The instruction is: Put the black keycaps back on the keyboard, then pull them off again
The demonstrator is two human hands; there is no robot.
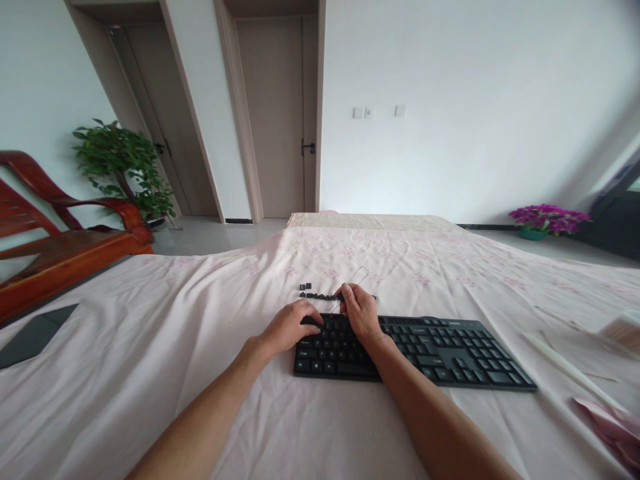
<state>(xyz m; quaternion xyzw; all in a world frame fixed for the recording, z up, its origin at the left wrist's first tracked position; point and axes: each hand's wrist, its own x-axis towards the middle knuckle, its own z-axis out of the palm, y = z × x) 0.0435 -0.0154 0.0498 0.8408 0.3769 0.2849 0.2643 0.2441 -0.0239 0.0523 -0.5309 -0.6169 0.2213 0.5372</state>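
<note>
A black keyboard [360,367] lies on the cloth, with keys in place over its visible part. At its top left corner, my left hand [293,323] has its thumb and bent fingers closed on the keyboard's edge. Over the upper rows, my right hand [361,310] pinches a thin wire keycap puller [361,270]. Its wire loop sticks out beyond the fingers, and thin ends show below them near the top edge. Several loose black keycaps [320,296] form a row behind the keyboard, partly hidden by my right hand. Two more keycaps [305,287] sit just behind that row.
A pink floral cloth [240,400] covers the surface, with folds. A dark flat phone-like slab [37,333] lies at left. On the right are cotton swabs in a clear box [623,332], thin sticks [560,317] and a pink cloth item [610,427]. A wooden chair [65,213] stands left.
</note>
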